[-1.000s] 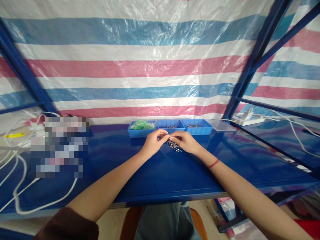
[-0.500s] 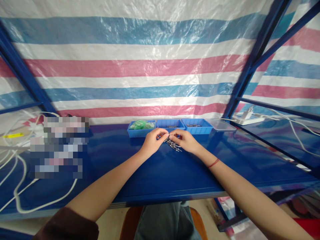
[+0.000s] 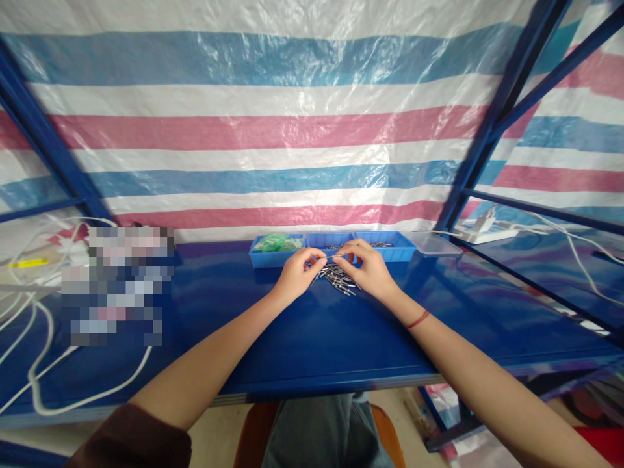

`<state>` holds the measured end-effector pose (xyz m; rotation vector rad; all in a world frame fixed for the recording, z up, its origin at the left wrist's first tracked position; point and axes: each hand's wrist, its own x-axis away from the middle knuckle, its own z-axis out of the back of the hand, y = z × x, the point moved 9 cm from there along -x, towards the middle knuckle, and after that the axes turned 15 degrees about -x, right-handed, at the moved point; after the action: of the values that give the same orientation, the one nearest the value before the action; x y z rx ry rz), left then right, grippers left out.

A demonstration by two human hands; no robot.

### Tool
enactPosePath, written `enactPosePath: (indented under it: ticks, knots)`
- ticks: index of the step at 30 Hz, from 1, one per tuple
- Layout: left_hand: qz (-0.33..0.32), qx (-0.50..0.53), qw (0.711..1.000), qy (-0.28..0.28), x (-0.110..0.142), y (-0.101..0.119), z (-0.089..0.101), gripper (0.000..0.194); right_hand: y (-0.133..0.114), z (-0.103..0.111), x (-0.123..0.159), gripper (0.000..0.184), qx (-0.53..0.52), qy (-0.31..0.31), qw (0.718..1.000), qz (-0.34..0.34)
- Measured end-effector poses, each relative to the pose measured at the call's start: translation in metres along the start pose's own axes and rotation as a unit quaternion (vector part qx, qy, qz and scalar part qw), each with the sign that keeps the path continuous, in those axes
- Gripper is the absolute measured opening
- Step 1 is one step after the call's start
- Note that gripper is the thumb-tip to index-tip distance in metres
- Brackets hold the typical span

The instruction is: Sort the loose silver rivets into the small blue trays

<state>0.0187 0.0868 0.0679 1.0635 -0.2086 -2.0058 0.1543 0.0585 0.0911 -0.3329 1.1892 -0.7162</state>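
Between my fingertips, just over the table (image 3: pixel 312 344), a thin metal blind rivet (image 3: pixel 330 257) is stretched level from one hand to the other. My left hand (image 3: pixel 296 272) pinches one end with thumb and forefinger. At the other end, my right hand (image 3: pixel 369 272) is closed in a pinch too, its other fingers curled. Below and between the hands lies a loose pile of similar silvery rivets (image 3: pixel 341 279), partly covered by the right hand. Behind them is a blue middle bin (image 3: pixel 348 238) with small metal pieces, partly hidden by my fingers.
A left blue bin (image 3: pixel 275 261) holds green plastic packets (image 3: pixel 275 243); a right blue bin (image 3: pixel 402 253) holds metal pieces. Beside it lies a clear lid (image 3: pixel 436 244). White cables (image 3: pixel 49 331) lie at left, a power strip (image 3: pixel 482 231) at right. Blue frame posts (image 3: pixel 480 146) flank the table.
My hands have moved slightly apart, the right one shifting right and up. The rivet between them now shows, and more of the pile is uncovered.
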Motion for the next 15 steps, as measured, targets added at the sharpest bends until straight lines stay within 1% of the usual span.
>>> enactPosePath:
  ticks: [3,4,6,8,10,11,13,15]
  knots:
    - [0.009,-0.003,1.000,-0.023,0.000,-0.005,-0.007,0.015,-0.011,-0.003,0.000,0.019,0.021,-0.017,0.999,0.029]
    - [0.014,-0.015,0.999,-0.027,0.000,-0.007,-0.008,0.016,-0.012,-0.001,-0.001,0.019,0.031,-0.016,0.999,0.036]
    - [0.010,-0.067,0.997,-0.031,0.001,-0.008,-0.007,0.019,-0.008,0.013,-0.004,0.021,0.064,0.018,0.997,0.037]
    - [-0.015,-0.142,0.989,-0.048,0.002,-0.007,-0.007,0.018,0.004,0.039,-0.007,0.024,0.116,0.088,0.989,0.023]
    - [-0.033,-0.206,0.974,-0.086,0.004,-0.008,-0.009,0.020,0.023,0.067,-0.006,0.026,0.174,0.153,0.973,0.001]
    - [-0.031,-0.226,0.968,-0.110,0.005,-0.011,-0.011,0.023,0.033,0.078,-0.006,0.027,0.203,0.172,0.964,-0.013]
    - [-0.014,-0.248,0.957,-0.151,0.008,-0.017,-0.015,0.031,0.053,0.093,-0.003,0.028,0.260,0.184,0.947,-0.043]
    - [-0.008,-0.263,0.949,-0.175,0.010,-0.021,-0.018,0.031,0.065,0.100,-0.001,0.033,0.285,0.186,0.938,-0.058]
